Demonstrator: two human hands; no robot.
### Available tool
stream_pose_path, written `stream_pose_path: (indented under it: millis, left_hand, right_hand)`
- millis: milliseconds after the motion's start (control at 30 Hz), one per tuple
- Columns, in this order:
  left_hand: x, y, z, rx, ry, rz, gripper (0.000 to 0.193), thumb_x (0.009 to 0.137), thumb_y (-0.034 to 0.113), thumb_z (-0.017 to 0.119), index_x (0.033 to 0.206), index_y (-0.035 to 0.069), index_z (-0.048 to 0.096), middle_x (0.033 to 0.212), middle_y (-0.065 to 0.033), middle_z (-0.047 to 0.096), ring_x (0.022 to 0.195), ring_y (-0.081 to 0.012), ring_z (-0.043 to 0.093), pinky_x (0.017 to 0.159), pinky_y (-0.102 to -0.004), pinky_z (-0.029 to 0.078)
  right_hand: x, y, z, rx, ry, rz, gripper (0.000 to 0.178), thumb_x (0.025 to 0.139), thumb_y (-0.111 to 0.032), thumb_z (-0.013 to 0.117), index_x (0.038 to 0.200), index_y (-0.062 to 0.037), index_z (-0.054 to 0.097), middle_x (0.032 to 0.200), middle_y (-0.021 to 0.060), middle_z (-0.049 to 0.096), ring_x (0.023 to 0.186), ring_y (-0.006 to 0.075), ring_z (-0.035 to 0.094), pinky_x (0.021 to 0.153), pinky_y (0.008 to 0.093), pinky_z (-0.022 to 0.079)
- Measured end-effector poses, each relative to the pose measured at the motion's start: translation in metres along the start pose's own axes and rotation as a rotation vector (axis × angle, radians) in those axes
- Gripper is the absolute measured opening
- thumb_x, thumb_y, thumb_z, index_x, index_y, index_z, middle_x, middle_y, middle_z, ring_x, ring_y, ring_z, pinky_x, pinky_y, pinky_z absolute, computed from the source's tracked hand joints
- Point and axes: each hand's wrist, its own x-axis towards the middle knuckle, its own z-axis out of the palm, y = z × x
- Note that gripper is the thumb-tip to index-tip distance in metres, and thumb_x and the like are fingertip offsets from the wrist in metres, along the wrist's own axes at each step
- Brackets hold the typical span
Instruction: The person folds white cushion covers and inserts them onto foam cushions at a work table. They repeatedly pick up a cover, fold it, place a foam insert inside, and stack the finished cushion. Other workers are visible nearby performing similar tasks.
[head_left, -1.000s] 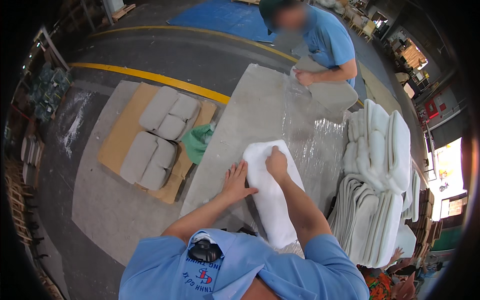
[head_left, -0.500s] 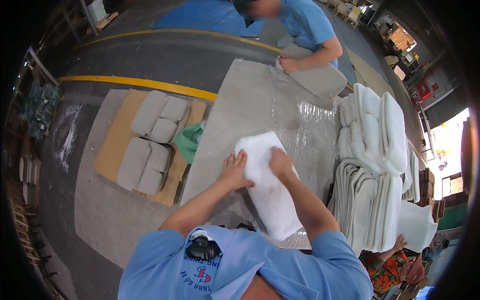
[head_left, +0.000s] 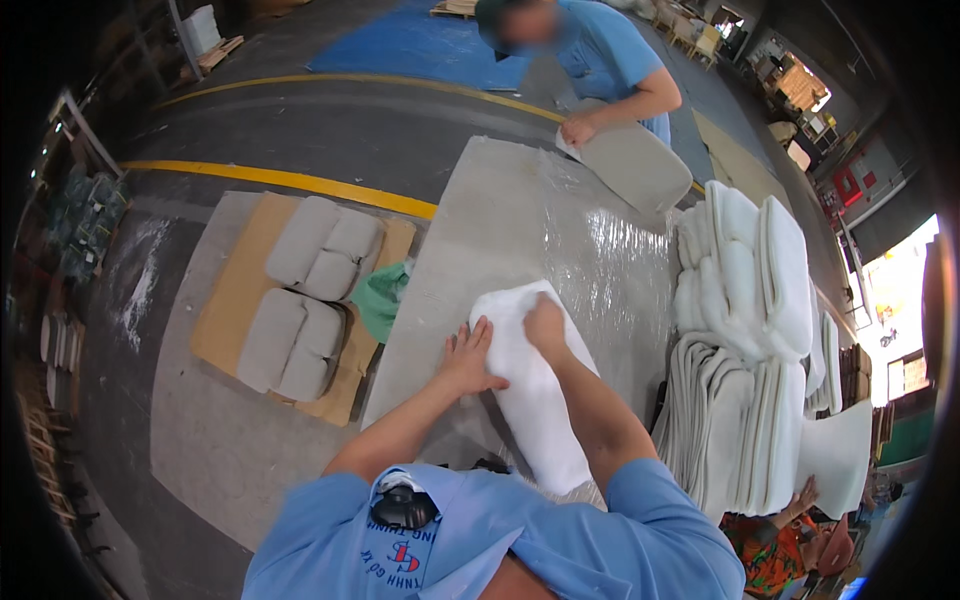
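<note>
A long white padded cushion [head_left: 535,400] lies lengthwise before me on the plastic-covered table. My left hand [head_left: 468,360] rests against its left edge, with fingers spread and the thumb toward me. On the cushion's far part my right hand [head_left: 544,326] is closed, its knuckles up, gripping the white padding near the far right edge. Its fingertips are hidden beneath the hand. My right forearm crosses over the cushion's right side.
Across the table [head_left: 480,220], a co-worker's hand [head_left: 577,130] holds a grey cushion [head_left: 635,170]. Tall stacks of white padding [head_left: 735,280] stand at the right. Grey cushions [head_left: 290,340] lie on cardboard at the left, beside green cloth [head_left: 380,300]. Another person's hand [head_left: 803,497] touches a white sheet [head_left: 835,460].
My right hand has shifted slightly left across the cushion's far end. My left hand stays at the left edge. The co-worker's grey cushion has turned slightly, and the whole view has tipped up a little.
</note>
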Motion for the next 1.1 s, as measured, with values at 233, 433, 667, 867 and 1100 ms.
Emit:
stream_pose_path:
  millis: [233,433,667,867,1100]
  left_hand:
    - [-0.014,-0.025,-0.005,0.020,-0.021,-0.110,0.140,0.072,0.063,0.086,0.172,0.003,0.008,0.181,-0.0150,0.004,0.164,-0.0476,0.007,0.130,-0.0631,0.012]
    - [-0.004,-0.018,0.002,-0.126,0.108,-0.075,0.136,0.074,0.054,0.090,0.170,-0.001,0.011,0.179,-0.0205,0.008,0.164,-0.0476,0.008,0.130,-0.0620,0.013]
    - [0.015,-0.038,0.003,-0.277,0.312,-0.110,0.137,0.073,0.050,0.093,0.170,0.000,0.011,0.178,-0.0221,0.010,0.163,-0.0478,0.009,0.131,-0.0584,0.013]
    - [0.027,-0.040,-0.006,-0.051,0.144,-0.041,0.136,0.074,0.062,0.089,0.171,0.003,0.014,0.180,-0.0149,0.011,0.163,-0.0477,0.009,0.131,-0.0603,0.014]
    - [0.031,-0.043,-0.011,0.046,0.062,-0.028,0.133,0.075,0.069,0.083,0.171,0.005,0.017,0.180,-0.0126,0.013,0.163,-0.0471,0.011,0.130,-0.0619,0.015]
  right_hand:
    - [0.011,-0.067,0.003,0.104,-0.105,-0.241,0.045,0.086,-0.002,0.068,0.130,-0.0058,0.063,0.123,0.0220,0.069,0.112,0.0455,0.068,0.096,0.0519,0.056]
    - [0.007,-0.080,0.011,-0.027,-0.260,-0.353,0.038,0.082,-0.001,0.071,0.118,-0.0099,0.072,0.118,0.0143,0.067,0.111,0.0392,0.069,0.092,0.0475,0.057]
    - [-0.020,-0.056,-0.002,0.005,-0.251,-0.573,0.030,0.076,0.000,0.067,0.106,-0.0064,0.070,0.109,0.0115,0.065,0.105,0.0361,0.066,0.088,0.0479,0.057]
    - [-0.040,-0.034,-0.028,-0.059,-0.418,-0.665,0.033,0.076,0.001,0.066,0.108,-0.0058,0.068,0.112,0.0117,0.065,0.109,0.0368,0.065,0.090,0.0488,0.056]
    - [-0.025,-0.060,-0.027,0.093,-0.218,-0.507,0.035,0.081,-0.005,0.069,0.116,-0.0063,0.071,0.118,0.0107,0.065,0.112,0.0373,0.067,0.096,0.0487,0.056]
